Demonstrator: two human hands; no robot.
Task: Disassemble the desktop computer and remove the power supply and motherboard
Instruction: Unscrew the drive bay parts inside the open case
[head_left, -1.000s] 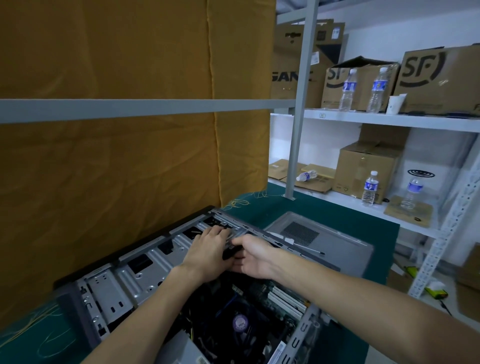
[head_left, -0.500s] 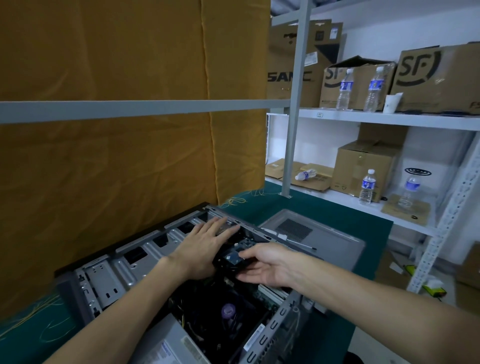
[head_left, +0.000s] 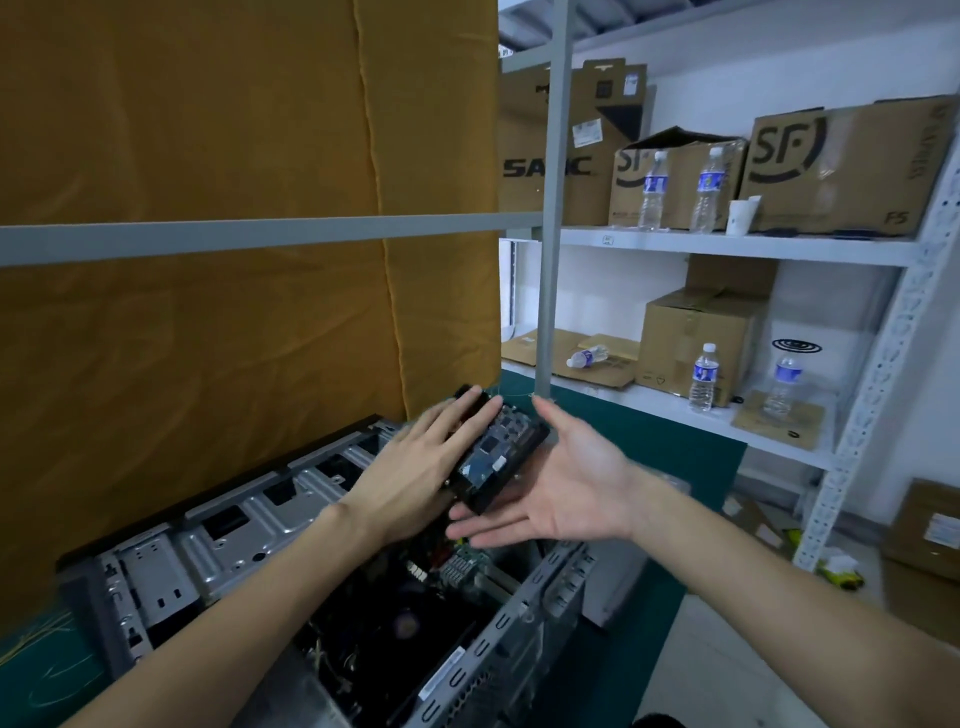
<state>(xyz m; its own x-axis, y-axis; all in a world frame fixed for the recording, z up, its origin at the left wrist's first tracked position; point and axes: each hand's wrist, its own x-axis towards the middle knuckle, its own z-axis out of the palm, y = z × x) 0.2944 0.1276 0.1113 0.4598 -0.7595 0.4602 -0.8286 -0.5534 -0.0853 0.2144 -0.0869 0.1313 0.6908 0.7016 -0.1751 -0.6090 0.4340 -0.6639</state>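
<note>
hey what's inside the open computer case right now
Inside the computer case: dark cables, a round fan hub and motherboard connectors. The forearms cover much of it; the hard drive is lifted above, between both hands.

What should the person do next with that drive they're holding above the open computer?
Probably carry the hard drive, pressed between the left hand and right hand, aside to the green mat. It already hangs above the computer case, and the motherboard remains inside.

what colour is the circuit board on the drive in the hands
Blue, with dark chips, on the black drive; seen in the head view.
</note>
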